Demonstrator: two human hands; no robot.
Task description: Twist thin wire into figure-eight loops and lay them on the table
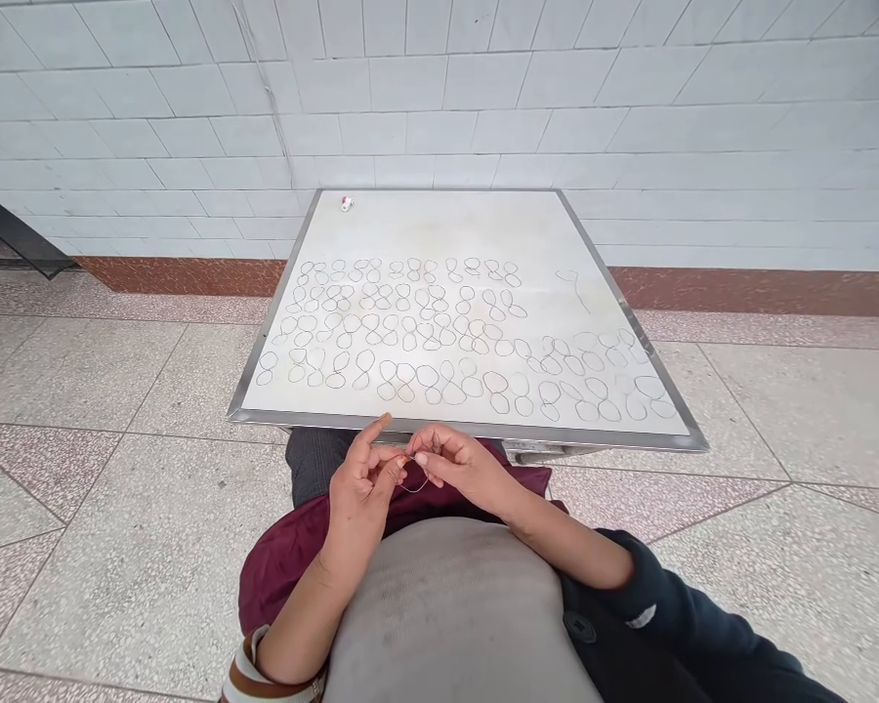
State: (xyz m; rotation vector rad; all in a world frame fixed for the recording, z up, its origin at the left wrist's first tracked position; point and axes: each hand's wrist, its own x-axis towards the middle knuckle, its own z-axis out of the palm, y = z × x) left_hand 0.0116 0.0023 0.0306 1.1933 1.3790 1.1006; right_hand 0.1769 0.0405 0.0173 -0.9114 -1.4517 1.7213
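Between my hands, just off the table's near edge, is a thin wire or thread loop (412,489). My left hand (366,474) pinches it between thumb and a fingertip, with the index finger stretched up. My right hand (463,469) grips the same loop with thumb and fingers pressed together, close to the left fingertips. Something small and orange shows at the left fingertips; I cannot make out what it is. Ahead, several thin figure-eight loops (406,381) lie in rows on the white table (439,220).
A loose, open strand (577,286) lies at the table's right side. Near the far left corner sits a small white and red object (347,204). The table has a grey metal edge (469,428) and stands against a white tiled wall (483,88).
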